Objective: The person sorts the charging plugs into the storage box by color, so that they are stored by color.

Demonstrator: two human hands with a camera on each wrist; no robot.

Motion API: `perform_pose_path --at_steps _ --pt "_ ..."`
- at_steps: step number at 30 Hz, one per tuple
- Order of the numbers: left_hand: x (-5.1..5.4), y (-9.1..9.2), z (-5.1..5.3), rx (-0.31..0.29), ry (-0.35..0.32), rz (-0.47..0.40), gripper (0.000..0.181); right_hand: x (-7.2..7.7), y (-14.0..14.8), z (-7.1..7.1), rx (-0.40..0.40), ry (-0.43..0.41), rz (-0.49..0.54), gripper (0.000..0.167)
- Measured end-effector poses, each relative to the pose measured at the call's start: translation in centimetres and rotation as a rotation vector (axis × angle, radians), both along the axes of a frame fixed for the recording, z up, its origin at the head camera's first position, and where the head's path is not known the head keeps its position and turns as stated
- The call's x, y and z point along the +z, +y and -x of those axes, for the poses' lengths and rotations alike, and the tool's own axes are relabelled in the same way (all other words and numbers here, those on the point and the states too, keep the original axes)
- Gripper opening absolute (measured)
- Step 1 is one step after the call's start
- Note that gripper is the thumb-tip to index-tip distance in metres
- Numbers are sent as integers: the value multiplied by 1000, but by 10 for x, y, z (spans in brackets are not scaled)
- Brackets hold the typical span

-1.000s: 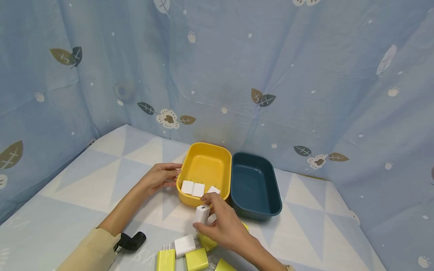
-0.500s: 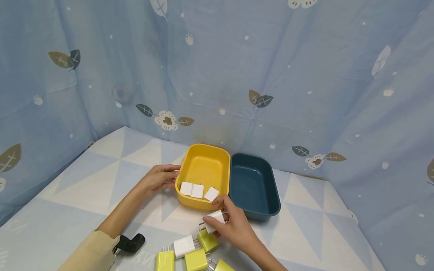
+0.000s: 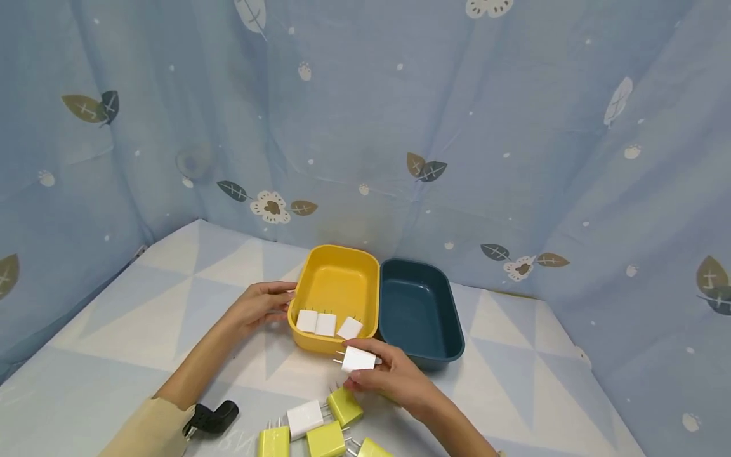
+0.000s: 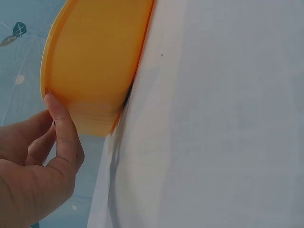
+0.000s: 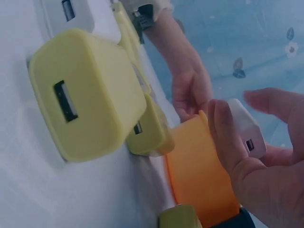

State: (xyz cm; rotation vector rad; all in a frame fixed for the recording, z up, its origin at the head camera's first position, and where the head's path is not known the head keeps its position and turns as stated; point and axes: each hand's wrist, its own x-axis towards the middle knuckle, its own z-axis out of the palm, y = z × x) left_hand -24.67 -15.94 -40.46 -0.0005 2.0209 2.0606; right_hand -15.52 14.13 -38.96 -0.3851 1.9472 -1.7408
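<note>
My right hand point(image 3: 394, 374) pinches a white USB charger plug point(image 3: 358, 360) just in front of the yellow box point(image 3: 320, 344), its prongs pointing left. In the right wrist view the same charger point(image 5: 247, 128) sits between thumb and fingers, its USB port showing. Inside the yellow box, several white chargers point(image 3: 326, 324) lie along the near side. My left hand point(image 3: 257, 309) touches the outer left wall of that box; in the left wrist view a fingertip rests near the rim point(image 4: 43, 71). Another white charger point(image 3: 305, 419) lies on the cloth among several yellow chargers point(image 3: 327, 439).
A dark blue box point(image 3: 419, 304) stands against the right side of the yellow one. A black angled object point(image 3: 214, 417) is by the left sleeve point(image 3: 150, 428). Behind the boxes hangs a blue patterned curtain point(image 3: 354, 127); a triangle-patterned cloth point(image 3: 502, 381) covers the table.
The white charger in my right hand has been turned from port-up to lying sideways, prongs to the left. The left hand stays at the yellow box. The head view has shifted slightly.
</note>
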Motion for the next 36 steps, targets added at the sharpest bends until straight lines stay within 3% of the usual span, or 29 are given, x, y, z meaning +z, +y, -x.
perform_pose_path --at_steps 5,12,17,36 --pt "0 -1 -1 0 13 4 48 4 2 1 35 -1 68 56" --pt "1 4 2 -8 14 -1 47 0 3 2 -46 182 -103 52" --pt "3 6 3 -6 9 4 46 -2 2 2 -56 229 -126 53" --pt "-1 1 -2 1 17 6 46 -10 -3 -1 -96 205 -85 59"
